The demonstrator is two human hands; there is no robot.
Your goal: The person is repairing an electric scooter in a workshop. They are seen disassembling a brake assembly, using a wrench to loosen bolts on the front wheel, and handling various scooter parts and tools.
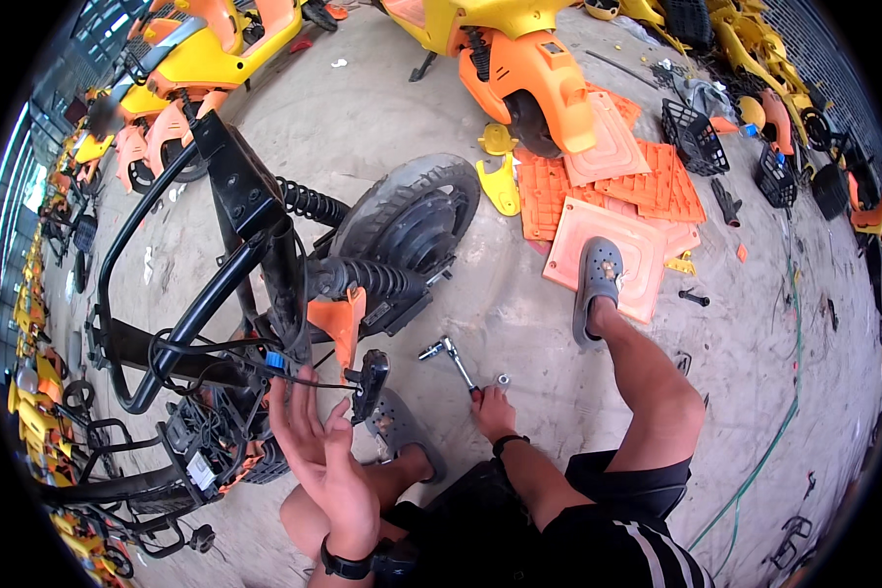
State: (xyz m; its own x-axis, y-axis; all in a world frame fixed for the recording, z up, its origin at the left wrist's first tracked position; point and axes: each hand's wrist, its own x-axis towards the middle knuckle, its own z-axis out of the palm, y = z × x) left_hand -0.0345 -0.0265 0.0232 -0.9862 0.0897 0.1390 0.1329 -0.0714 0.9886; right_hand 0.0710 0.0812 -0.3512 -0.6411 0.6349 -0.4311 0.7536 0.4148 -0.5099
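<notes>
My left hand [325,461] is raised palm up beside a stripped black scooter frame [265,255], its fingers stretched out and apart, holding nothing. The fingertips are close to black cables and a blue connector [275,360]; whether they touch the frame is unclear. A black pedal-like part [370,384] sticks out just right of that hand. Low over the floor, my right hand [494,416] is closed around the handle of a ratchet wrench [455,363], its head pointing away to the left. Close to its fingers lies a small metal socket [503,380].
The frame's rear wheel [412,220] and shock absorber [377,278] stand ahead. Orange panels [608,250] lie stacked under my right foot. A yellow-orange scooter [534,78] stands beyond, black baskets [694,137] are at the far right, and a green hose [789,412] crosses the right floor.
</notes>
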